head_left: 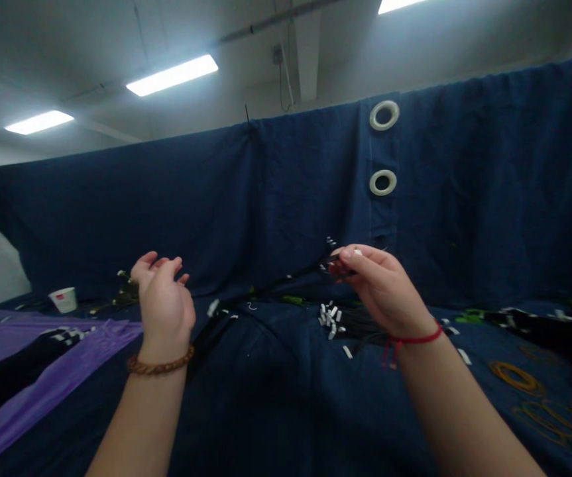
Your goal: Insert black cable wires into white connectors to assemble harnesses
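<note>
My right hand (382,285) is raised and pinches a thin bundle of black cords (301,272) with small white tips. From the pinch the cords slant down to the left, towards the cloth behind my left hand. My left hand (167,301) is held up at the left, its fingers loosely bent and apart, with nothing seen in it. Below my right hand lies a pile of black cords with white end pieces (332,318), partly hidden by the wrist.
Dark blue cloth (266,411) covers the table and hangs as a wall behind, with two white rings (383,183). At left are a purple cloth (116,338), dark strips and a white cup (63,301). Orange rubber bands (517,377) and more black cords (529,324) lie right.
</note>
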